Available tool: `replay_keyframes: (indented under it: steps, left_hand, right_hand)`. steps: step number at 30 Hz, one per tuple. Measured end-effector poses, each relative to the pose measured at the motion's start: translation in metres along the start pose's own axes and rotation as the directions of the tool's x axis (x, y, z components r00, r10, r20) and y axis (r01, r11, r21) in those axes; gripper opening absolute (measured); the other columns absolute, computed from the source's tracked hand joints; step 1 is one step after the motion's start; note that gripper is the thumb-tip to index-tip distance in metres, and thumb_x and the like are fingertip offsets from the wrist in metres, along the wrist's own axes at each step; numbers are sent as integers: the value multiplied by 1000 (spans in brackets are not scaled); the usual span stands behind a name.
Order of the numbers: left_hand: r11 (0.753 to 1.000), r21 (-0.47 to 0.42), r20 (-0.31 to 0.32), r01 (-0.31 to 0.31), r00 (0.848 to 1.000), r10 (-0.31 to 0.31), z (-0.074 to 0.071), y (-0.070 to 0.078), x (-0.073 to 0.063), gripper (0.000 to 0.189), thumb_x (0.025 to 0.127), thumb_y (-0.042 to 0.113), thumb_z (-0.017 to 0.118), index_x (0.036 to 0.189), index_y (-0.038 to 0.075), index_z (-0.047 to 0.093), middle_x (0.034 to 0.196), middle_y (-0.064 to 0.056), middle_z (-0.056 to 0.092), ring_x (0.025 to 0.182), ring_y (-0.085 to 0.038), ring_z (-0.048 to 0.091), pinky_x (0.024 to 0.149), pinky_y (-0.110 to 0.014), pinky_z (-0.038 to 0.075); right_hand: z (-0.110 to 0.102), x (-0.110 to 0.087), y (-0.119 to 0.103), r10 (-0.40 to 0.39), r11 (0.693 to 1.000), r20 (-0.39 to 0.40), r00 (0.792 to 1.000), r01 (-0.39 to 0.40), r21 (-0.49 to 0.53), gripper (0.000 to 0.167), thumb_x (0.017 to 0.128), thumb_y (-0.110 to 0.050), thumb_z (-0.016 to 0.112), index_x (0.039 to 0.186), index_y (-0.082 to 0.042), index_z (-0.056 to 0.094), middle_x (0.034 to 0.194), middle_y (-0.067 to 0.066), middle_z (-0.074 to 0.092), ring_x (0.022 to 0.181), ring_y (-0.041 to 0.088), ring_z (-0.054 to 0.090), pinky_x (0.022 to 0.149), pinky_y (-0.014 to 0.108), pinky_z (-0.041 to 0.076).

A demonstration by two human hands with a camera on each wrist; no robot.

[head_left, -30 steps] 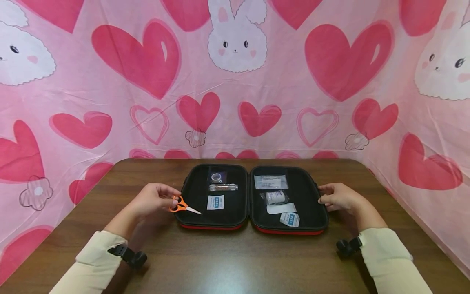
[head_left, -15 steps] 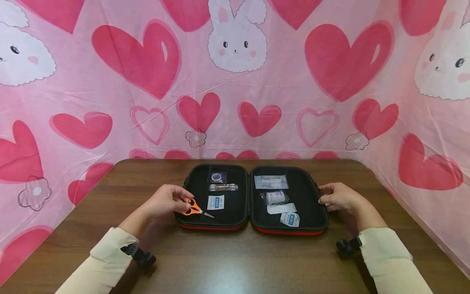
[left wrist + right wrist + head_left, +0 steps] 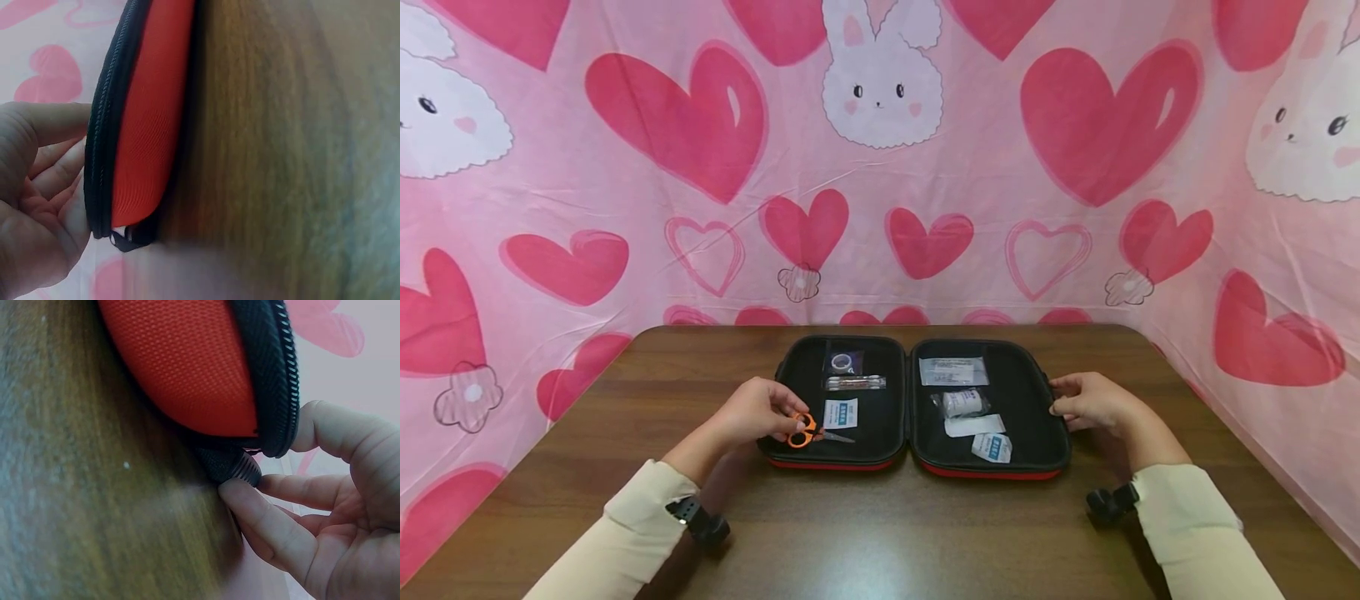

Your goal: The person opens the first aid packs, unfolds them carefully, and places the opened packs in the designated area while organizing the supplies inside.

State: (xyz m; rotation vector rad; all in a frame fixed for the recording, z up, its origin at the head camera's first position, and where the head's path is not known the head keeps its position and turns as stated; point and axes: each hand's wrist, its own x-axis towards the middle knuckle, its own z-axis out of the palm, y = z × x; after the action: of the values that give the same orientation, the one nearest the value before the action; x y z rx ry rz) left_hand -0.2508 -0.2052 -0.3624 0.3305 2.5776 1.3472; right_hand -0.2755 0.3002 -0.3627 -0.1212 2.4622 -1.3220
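Observation:
In the head view my left hand [image 3: 762, 410] pinches orange-handled scissors [image 3: 805, 432] by the finger loops, low over the left half of an open black-lined case [image 3: 880, 446]. The blades point right. The case's red, zipped side wall [image 3: 147, 125] hides the scissors in the left wrist view. At the far right edge my right hand [image 3: 1093, 404] grips the case's rim; in the right wrist view its fingers are at a black strap [image 3: 228, 464] below the zip. In the left half lie a packaged tape roll [image 3: 842, 362], a pack of swabs [image 3: 856, 382] and a blue-white sachet [image 3: 841, 413].
The right half holds a clear flat packet [image 3: 954, 372], a wrapped white roll [image 3: 962, 403], a white strip [image 3: 973, 426] and another blue-white sachet [image 3: 992, 447]. The case lies on a brown wooden table [image 3: 880, 533], with a pink heart-print cloth [image 3: 955, 167] behind it.
My left hand has carried the scissors to the right, from the case's left edge to over its left half. The right hand has stayed at the right edge.

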Motion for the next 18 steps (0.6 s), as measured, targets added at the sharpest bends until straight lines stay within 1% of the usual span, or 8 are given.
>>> replay_keyframes:
  steps: [5,9,11,14,16,18]
  left_hand:
    - [998,57,39,-13,999,10,11,2,4,17,81,-3,75,97,-5,74,85,-11,72,67,-19,70,63,-32,59]
    - [996,86,45,-18,999,14,17,5,7,15,79,-4,76,94,-3,74,82,-9,72,66,-17,69,63,-31,59]
    - [993,108,44,-38,998,34,19,5,9,13,78,-3,77,91,-2,74,79,-7,72,65,-15,67,62,-31,58]
    - [986,139,56,-93,995,86,22,3,13,11,76,-3,77,87,-1,75,76,-5,71,64,-12,63,60,-28,56]
    - [981,145,64,-127,991,119,23,2,15,12,74,-4,76,85,0,75,73,-4,70,62,-10,60,58,-27,53]
    - [981,130,73,-147,988,139,25,1,16,13,72,-5,74,84,0,75,72,-4,70,61,-9,58,56,-26,51]
  right_hand:
    - [0,0,0,1,1000,1,1000,-1,3,68,85,-4,65,137,22,32,119,33,52,83,21,61,79,40,58]
    - [-1,0,1,0,1000,6,1000,0,4,68,85,-4,65,138,22,31,119,33,52,83,21,61,79,40,58]
    - [-1,1,1,-5,1000,11,1000,5,4,68,86,-4,65,138,22,30,118,33,52,84,21,61,79,40,58]
    - [-1,1,1,-4,1000,10,1000,4,8,68,86,-4,65,138,22,30,118,33,52,84,21,61,79,41,58]
    - [-1,1,2,-7,1000,11,1000,7,3,67,86,-4,64,138,23,30,118,34,52,84,22,61,79,41,57]
    - [-1,1,2,-2,1000,8,1000,2,-1,67,86,-4,65,138,22,31,121,35,51,85,22,61,80,42,57]
